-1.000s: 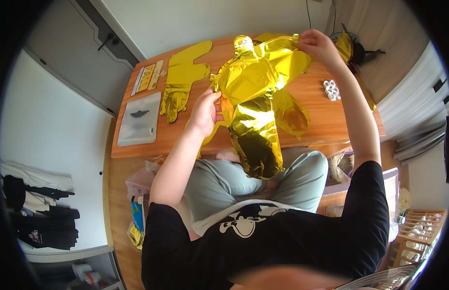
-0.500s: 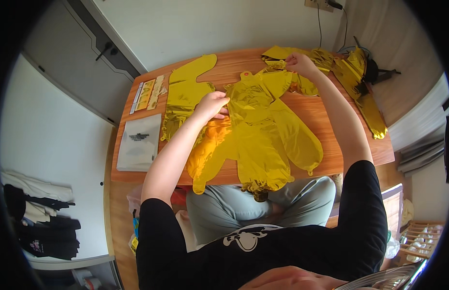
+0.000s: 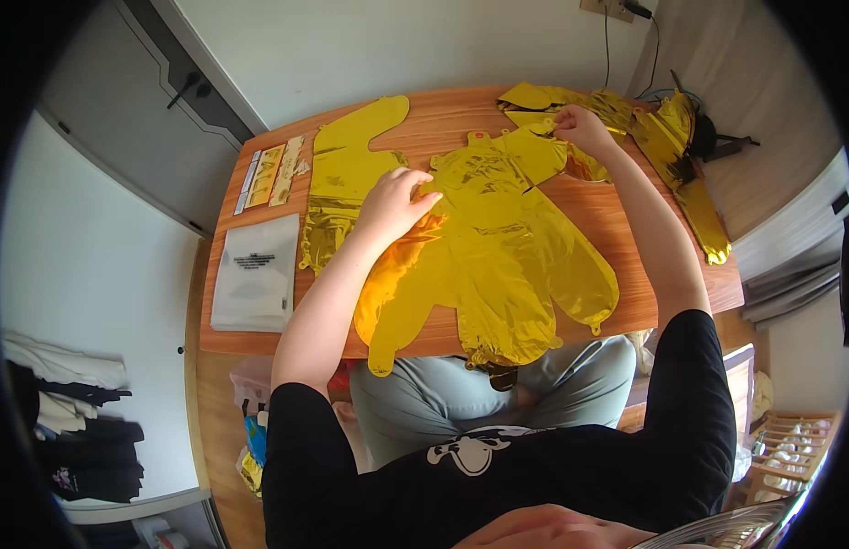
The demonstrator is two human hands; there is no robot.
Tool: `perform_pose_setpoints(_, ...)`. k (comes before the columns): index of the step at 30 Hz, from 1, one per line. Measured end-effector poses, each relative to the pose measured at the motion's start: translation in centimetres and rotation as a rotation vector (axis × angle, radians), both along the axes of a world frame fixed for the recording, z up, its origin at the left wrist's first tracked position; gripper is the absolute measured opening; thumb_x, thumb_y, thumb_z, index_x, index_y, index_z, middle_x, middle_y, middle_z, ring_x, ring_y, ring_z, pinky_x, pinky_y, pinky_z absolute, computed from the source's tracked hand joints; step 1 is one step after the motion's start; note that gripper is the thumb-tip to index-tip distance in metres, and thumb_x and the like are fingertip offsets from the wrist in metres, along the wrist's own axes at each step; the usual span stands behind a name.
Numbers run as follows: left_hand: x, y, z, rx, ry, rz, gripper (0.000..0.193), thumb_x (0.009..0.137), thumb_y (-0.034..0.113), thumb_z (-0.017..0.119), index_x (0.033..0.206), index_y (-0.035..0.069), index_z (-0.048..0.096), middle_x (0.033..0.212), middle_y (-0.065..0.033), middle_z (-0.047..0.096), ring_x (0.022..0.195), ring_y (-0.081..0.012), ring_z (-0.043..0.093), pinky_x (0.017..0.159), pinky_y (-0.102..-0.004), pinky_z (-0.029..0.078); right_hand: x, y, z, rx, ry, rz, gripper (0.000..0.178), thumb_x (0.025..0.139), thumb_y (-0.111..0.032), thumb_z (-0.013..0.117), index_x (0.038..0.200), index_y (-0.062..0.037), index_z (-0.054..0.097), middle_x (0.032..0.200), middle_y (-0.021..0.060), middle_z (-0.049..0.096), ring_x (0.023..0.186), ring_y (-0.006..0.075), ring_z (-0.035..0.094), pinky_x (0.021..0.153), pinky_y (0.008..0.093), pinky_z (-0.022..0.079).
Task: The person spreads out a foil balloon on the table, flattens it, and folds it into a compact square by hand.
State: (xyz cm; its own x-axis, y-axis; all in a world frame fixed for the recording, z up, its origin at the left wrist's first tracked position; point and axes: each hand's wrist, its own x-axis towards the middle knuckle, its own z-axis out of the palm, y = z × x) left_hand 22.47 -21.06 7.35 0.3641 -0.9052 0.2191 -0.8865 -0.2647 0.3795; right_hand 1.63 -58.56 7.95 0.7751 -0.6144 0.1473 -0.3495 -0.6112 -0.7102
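A flat gold foil balloon (image 3: pixel 498 229) with several rounded lobes lies spread over the middle of the table, its lower end hanging past the near edge. The far right corner of that foil is pinched between the fingertips of my right hand (image 3: pixel 586 133). My left hand (image 3: pixel 397 203) is by the balloon's left side, thumb and fingers apart; whether they touch the foil I cannot tell. Left of it lies a second gold foil piece (image 3: pixel 347 160), tall with a curved top. More gold foil (image 3: pixel 667 137) stretches along the table's far right side.
On the wooden table (image 3: pixel 598 220), a clear plastic bag (image 3: pixel 255 274) with dark print lies at the left, below some printed strips (image 3: pixel 271 176). A black object (image 3: pixel 708 142) with a cable stands at the right. My legs (image 3: pixel 443 393) are under the near edge.
My left thumb and fingers have parted from their pinch on the balloon's left side. My right hand has shifted slightly right with the foil corner, which now lies straighter.
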Motion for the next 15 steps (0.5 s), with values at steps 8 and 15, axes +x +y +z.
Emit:
perform_pose_setpoints(8, -1.6, 0.4, -1.1, 0.125, -0.111, -0.069, 0.087, 0.093, 0.073, 0.057, 0.154, 0.011, 0.047, 0.162, -0.0117, 0.042, 0.15, -0.0295, 0.037, 0.123, -0.0481, 0.03, 0.6, 0.5, -0.1, -0.036, 0.041, -0.016, 0.031, 0.087, -0.011, 0.074, 0.113, 0.0011, 0.064, 0.097, 0.0105, 0.073, 0.092, 0.019, 0.07, 0.083, 0.0327, 0.055)
perform_pose_setpoints(15, -1.7, 0.4, -1.9, 0.121, -0.153, -0.113, 0.091, 0.093, 0.074, 0.055, 0.153, 0.006, 0.047, 0.161, -0.016, 0.041, 0.154, -0.0313, 0.03, 0.127, -0.0475, 0.022, 0.8, 0.5, -0.2, -0.041, 0.062, -0.032, 0.031, 0.087, -0.012, 0.075, 0.114, 0.0011, 0.064, 0.098, 0.0106, 0.074, 0.093, 0.0193, 0.07, 0.084, 0.0335, 0.055)
